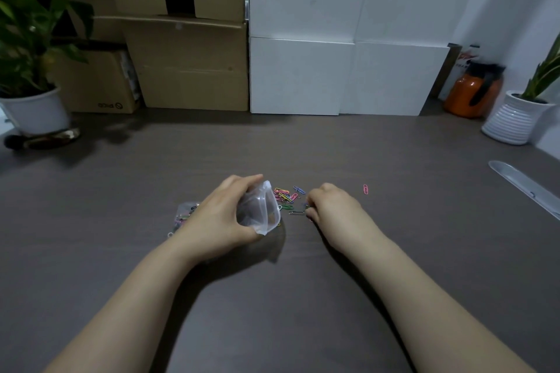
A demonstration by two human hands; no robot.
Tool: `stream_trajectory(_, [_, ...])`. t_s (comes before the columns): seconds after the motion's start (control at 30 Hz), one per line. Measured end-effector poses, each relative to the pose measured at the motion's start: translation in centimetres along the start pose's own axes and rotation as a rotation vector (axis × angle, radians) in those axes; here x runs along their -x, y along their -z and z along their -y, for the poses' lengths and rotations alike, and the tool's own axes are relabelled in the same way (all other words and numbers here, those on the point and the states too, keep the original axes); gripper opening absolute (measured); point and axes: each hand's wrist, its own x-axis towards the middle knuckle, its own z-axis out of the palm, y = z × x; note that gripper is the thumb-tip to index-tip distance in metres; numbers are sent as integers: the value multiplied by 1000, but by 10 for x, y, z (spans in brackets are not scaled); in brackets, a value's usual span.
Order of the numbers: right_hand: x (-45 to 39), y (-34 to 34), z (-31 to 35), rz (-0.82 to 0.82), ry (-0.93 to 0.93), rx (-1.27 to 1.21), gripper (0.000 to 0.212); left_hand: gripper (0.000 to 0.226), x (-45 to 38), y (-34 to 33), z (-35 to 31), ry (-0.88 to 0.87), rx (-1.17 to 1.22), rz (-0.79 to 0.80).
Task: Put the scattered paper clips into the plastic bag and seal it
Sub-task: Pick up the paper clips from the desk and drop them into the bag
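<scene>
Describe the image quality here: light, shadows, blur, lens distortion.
Head view: dim, soft indoor light; the left hand and plastic bag throw a soft shadow toward the camera on the grey table; wide-angle bending curves the cardboard boxes and edges; the orange jug looks smeared; paper clips are small, faintly soft.

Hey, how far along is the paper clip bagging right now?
Partly done: some clips already sit in the bag, held open by the left hand. The right hand is picking from the pile. Left: that pile, a stray pink clip, and sealing.
</scene>
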Motion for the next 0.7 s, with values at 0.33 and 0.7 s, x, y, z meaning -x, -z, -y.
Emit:
stream_trajectory(0.33, [1, 8, 4, -117, -113, -397, 10, 86, 3, 2, -4, -14, -18, 16])
stream_trajectory(0.7, [14, 13, 64, -89, -110, -1162, 9, 88, 4, 1, -6, -33, 70, 18])
